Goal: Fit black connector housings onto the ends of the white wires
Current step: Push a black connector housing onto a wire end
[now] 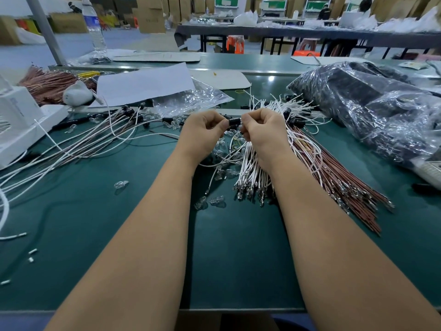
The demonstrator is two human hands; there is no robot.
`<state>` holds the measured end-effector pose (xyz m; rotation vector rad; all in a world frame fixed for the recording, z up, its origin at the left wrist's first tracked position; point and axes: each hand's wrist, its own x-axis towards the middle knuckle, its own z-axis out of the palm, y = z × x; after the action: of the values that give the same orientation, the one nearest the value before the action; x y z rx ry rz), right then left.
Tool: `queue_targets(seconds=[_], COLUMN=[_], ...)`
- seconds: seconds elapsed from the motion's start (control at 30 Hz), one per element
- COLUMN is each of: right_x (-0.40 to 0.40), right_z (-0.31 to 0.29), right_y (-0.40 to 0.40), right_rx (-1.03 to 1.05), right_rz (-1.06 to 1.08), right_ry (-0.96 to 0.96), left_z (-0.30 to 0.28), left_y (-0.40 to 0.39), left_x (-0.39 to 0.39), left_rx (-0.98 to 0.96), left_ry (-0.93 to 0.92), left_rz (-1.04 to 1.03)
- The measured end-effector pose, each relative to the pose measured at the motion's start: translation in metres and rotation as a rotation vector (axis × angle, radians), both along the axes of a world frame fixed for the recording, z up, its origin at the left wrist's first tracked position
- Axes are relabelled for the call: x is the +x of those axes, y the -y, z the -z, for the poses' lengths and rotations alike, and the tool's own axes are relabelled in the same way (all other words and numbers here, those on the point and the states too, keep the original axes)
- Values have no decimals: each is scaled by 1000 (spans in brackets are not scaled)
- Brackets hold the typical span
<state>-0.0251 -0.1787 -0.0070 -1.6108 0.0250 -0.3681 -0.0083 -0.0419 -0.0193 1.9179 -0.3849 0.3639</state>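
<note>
With both hands' fingers pinching one small black plastic connector housing (232,121), fitted white wires (100,139) lie left, while a bare white wire bundle (250,168) awaits on the green worktop (143,235).

A clear plastic water bottle (94,25) stands upright at the far left; a white paper sheet (145,83) lies beside a bundle of brown wires (51,83); small clear glass bulbs (121,184) lie scattered on the green mat (95,223).
</note>
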Motion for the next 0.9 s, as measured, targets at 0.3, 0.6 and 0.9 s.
queue_targets(seconds=[0.3,0.6,0.9], right_x=[0,-3,-2], right_z=[2,2,-3], right_y=[1,-3,-9], right_rx=[-9,81,293], right_rz=[-100,-109,-113], right_ry=[9,65,18], left_z=[0,-1,-6], left_y=[0,3,7], left_x=[-2,-2,-3], left_rx=[-98,-167,-123], left_ry=[-61,-54,5], left_rz=[37,18,-20])
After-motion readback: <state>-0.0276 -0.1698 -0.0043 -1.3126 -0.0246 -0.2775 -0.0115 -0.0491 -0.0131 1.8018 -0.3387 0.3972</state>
